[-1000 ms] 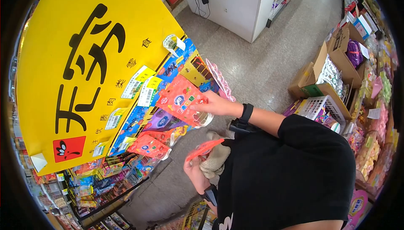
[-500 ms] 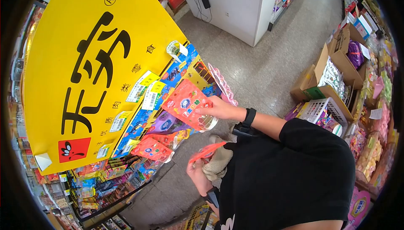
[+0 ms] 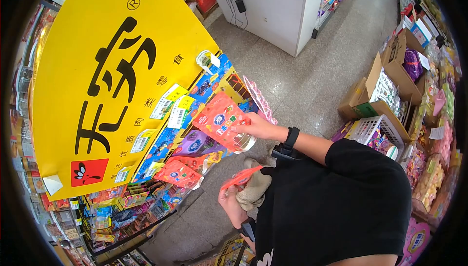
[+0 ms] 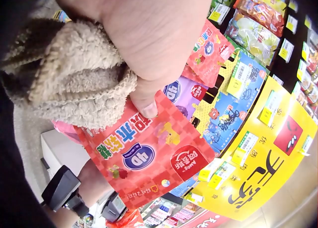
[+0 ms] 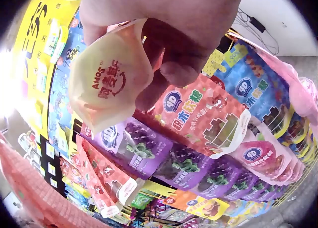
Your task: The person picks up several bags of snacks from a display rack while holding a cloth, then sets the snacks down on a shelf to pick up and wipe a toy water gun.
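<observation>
My right hand [image 3: 256,126] pinches the edge of a red candy packet [image 3: 224,120] in front of the rack. In the right wrist view, the curled fingers of that hand [image 5: 164,19] hold a packet whose pale bottom [image 5: 109,79] faces the camera. Another red packet [image 5: 198,116] hangs just behind it. Lower down, my left hand [image 3: 233,207] grips a red packet [image 3: 239,177] beside a beige cloth [image 3: 254,188]. The left wrist view has the thumb of this hand [image 4: 154,39] on the red packet [image 4: 144,148], with the cloth [image 4: 84,74] against the palm.
A large yellow sign [image 3: 122,71] with price tags tops the rack. Purple packets [image 5: 184,163] and another red packet [image 3: 178,173] hang below my right hand. Across the grey floor are a white counter [image 3: 273,12], cardboard boxes [image 3: 365,95] and a white basket [image 3: 370,129].
The sign and rack have shifted slightly right and down in the head view. Both hands keep their packets, and their positions relative to the rack look nearly the same.
</observation>
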Available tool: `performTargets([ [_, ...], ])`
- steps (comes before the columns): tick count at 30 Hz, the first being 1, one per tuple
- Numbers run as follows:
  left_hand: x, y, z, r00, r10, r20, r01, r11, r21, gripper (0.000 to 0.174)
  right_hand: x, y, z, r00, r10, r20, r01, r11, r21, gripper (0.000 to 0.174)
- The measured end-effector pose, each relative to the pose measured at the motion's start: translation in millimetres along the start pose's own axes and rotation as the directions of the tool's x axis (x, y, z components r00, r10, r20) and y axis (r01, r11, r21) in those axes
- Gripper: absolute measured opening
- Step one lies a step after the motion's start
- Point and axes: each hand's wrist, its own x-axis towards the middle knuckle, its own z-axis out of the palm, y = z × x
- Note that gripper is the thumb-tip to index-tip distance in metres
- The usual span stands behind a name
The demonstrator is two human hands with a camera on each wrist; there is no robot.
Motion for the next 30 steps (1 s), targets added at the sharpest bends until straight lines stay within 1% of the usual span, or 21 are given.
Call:
performTargets([
  [1,0,1,1,1.000,0.000,0.001,0.000,1.000,0.000,0.018,-1,-2,0,1.000,-0.001,-0.001,0.001,1.000,-0.001,0.024],
  [2,-1,2,3,1.000,-0.012,-0.015,0.013,1.000,0.020,0.014,-2,-4,1,1.000,-0.007,0.002,0.007,1.000,-0.013,0.025],
  [3,-1,4,5,0.999,-0.025,-0.034,0.026,0.999,0.041,0.013,-3,-7,3,1.000,-0.011,0.007,0.011,1.000,-0.025,0.025],
  [7,-3,6,7,0.999,-0.018,-0.039,0.020,0.999,0.033,0.013,-3,-14,7,0.999,-0.034,0.017,0.035,0.999,-0.016,0.025],
  [12,-4,8,8,0.999,-0.027,-0.030,0.028,0.999,0.029,0.014,-4,-30,11,0.999,-0.011,0.038,0.012,1.000,-0.020,0.024],
  [15,-3,6,5,0.999,-0.027,-0.037,0.027,1.000,-0.012,0.018,-2,-28,11,0.998,-0.021,0.053,0.023,0.999,-0.040,0.026],
  [19,-4,6,5,0.999,-0.031,-0.033,0.030,0.999,-0.020,0.018,1,-22,11,0.998,-0.007,0.061,0.009,0.999,-0.045,0.027],
  [20,-4,8,7,0.999,-0.026,-0.042,0.026,1.000,-0.008,0.014,1,-18,11,0.999,-0.004,0.054,0.006,0.999,-0.050,0.027],
  [22,-4,8,8,0.999,-0.020,-0.050,0.020,1.000,0.003,0.012,2,-20,12,0.999,-0.002,0.048,0.004,0.998,-0.056,0.028],
  [24,-4,7,7,0.999,-0.006,-0.033,0.006,1.000,-0.002,0.013,0,-23,15,0.998,-0.055,0.038,0.056,0.998,-0.039,0.027],
  [25,-4,7,8,0.999,-0.006,-0.033,0.005,1.000,-0.003,0.013,0,-23,15,0.998,-0.055,0.038,0.057,0.998,-0.040,0.027],
  [28,-4,8,8,0.999,0.011,-0.039,-0.010,1.000,0.020,0.014,1,-19,14,0.998,-0.050,0.032,0.051,0.997,-0.055,0.027],
  [29,-3,6,4,1.000,0.010,-0.022,-0.010,1.000,0.011,0.014,1,-15,12,0.999,-0.023,0.042,0.025,0.998,-0.064,0.026],
  [30,-3,4,2,1.000,0.009,-0.006,-0.009,1.000,0.002,0.019,1,-11,11,0.999,0.005,0.052,-0.001,0.997,-0.074,0.025],
])
